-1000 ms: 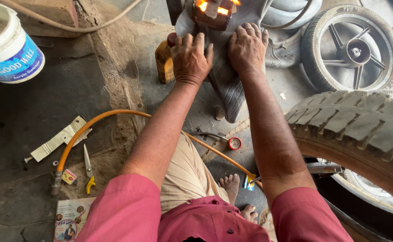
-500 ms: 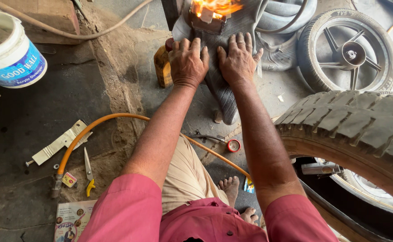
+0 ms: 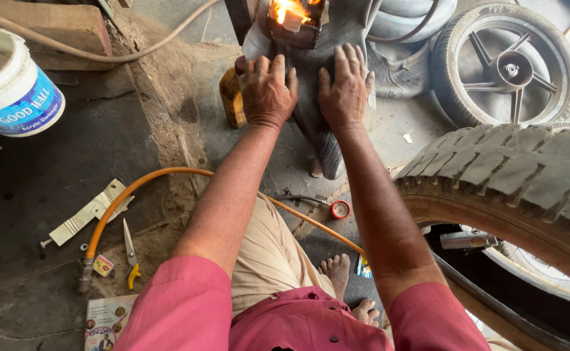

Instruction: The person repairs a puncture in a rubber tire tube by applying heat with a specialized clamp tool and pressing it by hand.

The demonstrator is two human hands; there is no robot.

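Both hands have been drawn closer together since the earlier pictures, and a little nearer along the rubber tube (image 3: pixel 311 123) — the right one, once set high and far to the right, is now laid just beside the left.

- Left hand (image 3: pixel 268 91): laid palm down, fingers spread flat, pressed on the left part of the tube; nothing is pinched.
- Right hand (image 3: pixel 344 88): likewise flat and spread, pressed on the right part, a narrow strip of rubber left between the two.
- Rubber tube: dark, draped over a block at the far middle of the floor, its lower end hanging toward the person.
- Small fire (image 3: pixel 291 16): burning in a metal holder just beyond the fingertips, on the tube's far end.
- Amber bottle (image 3: pixel 233 97): upright, just left of the left hand.
- White bucket (image 3: pixel 15 91): far left.
- Orange hose (image 3: pixel 148 179): curved across the near floor, well apart from the hands.
- Large tyre (image 3: pixel 506 175): near right; a spoked wheel (image 3: pixel 509 62) lies beyond it.

Judged from the shift, the rubber is being smoothed and held flat beside the flame — steady pressure, not gripping.
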